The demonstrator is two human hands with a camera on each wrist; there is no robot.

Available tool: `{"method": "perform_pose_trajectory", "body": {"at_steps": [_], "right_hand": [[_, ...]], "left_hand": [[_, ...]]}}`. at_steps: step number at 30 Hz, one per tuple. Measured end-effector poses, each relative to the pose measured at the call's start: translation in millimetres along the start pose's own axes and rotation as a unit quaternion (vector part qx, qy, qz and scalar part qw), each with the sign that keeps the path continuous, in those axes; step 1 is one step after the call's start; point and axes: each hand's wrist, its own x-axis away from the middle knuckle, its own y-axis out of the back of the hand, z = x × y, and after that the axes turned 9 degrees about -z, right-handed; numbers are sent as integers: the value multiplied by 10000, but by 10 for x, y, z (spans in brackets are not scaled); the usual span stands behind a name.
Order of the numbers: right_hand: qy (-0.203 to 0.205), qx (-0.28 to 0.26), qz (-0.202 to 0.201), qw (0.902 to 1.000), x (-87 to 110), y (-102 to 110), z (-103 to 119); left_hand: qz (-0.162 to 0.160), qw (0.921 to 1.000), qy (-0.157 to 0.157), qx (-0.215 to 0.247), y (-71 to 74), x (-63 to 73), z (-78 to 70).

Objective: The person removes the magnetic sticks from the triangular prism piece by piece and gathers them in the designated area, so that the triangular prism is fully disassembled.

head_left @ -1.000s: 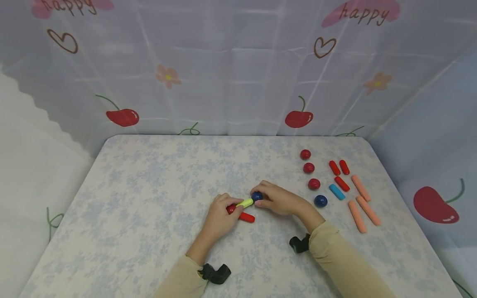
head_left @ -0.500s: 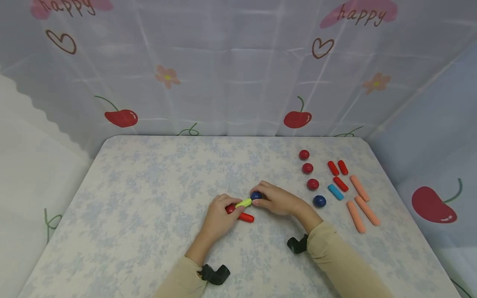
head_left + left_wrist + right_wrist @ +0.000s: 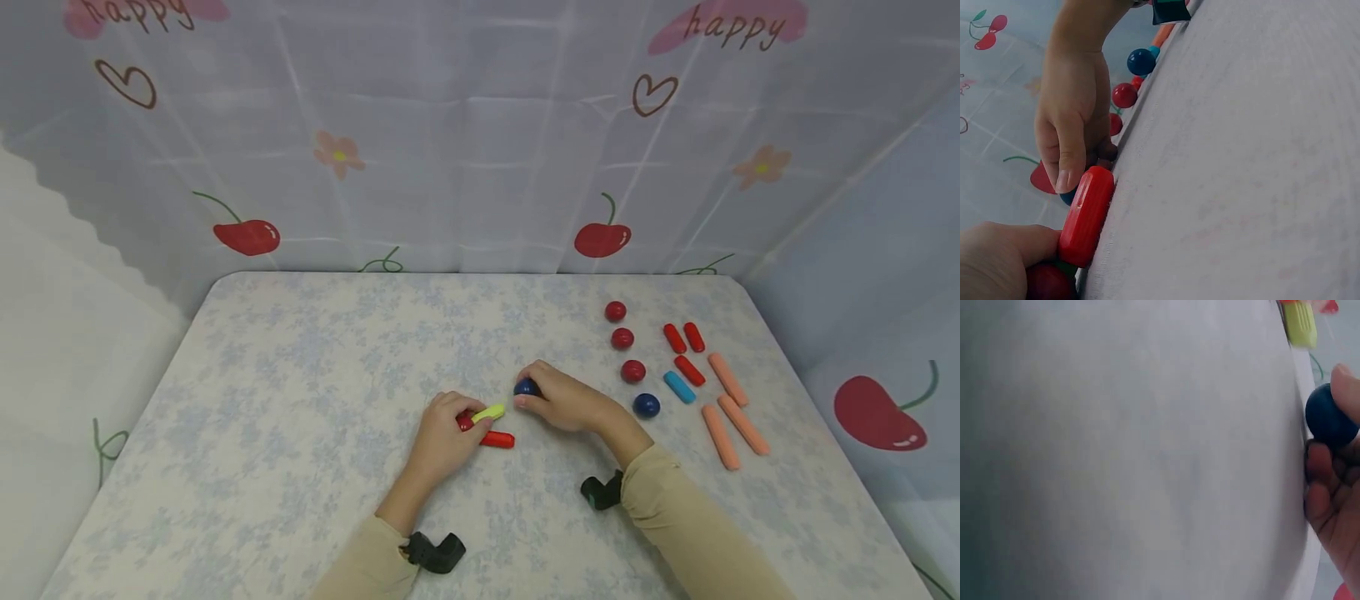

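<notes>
My left hand (image 3: 442, 435) grips a red ball (image 3: 465, 422) between thumb and fingers. A yellow-green rod (image 3: 489, 412) sticks out from that ball to the right, and a red rod (image 3: 498, 439) extends from beside the thumb. In the left wrist view the red rod (image 3: 1087, 219) hides most of what lies behind it. A dark blue ball (image 3: 527, 388) is pinched in my right hand (image 3: 564, 400), a small gap away from the yellow-green rod's free end. The right wrist view shows this blue ball (image 3: 1331, 415) between thumb and fingers, apart from the yellow-green rod (image 3: 1299, 324).
Right of the hands, red balls (image 3: 633, 372) stand in a column above another dark blue ball (image 3: 646, 406). Beyond them lie short red rods (image 3: 689, 370), a light blue rod (image 3: 679, 387) and longer orange rods (image 3: 720, 437). A printed curtain (image 3: 480, 183) hangs behind the table.
The dark blue ball in my right hand has moved right, away from the yellow-green rod's end, where it was touching or nearly so. My left hand stays in place.
</notes>
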Motion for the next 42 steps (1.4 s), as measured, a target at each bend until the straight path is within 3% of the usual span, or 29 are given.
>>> {"method": "perform_pose_trajectory", "body": {"at_steps": [3,9,16,29,36,42], "right_hand": [[-244,-15,-191,9995,51,34,-44],[-133,317,-460,9984,230,115,-47],[-426,714,-912,9924,584,287,-75],[-928,1270,-1232,9798,1201,482,-383],[-923,1194,-1290,9801,1337,518,-460],[-912,1314,-1385,9774,1326,527,-476]], "left_hand": [[-32,10000,19,29,1,5,6],[-70,9999,76,88,12,17,-2],[-83,9999,65,77,16,20,-1],[-120,9998,32,161,6,20,19],[-85,9998,160,83,-8,18,23],[-61,9998,177,117,3,16,15]]}}
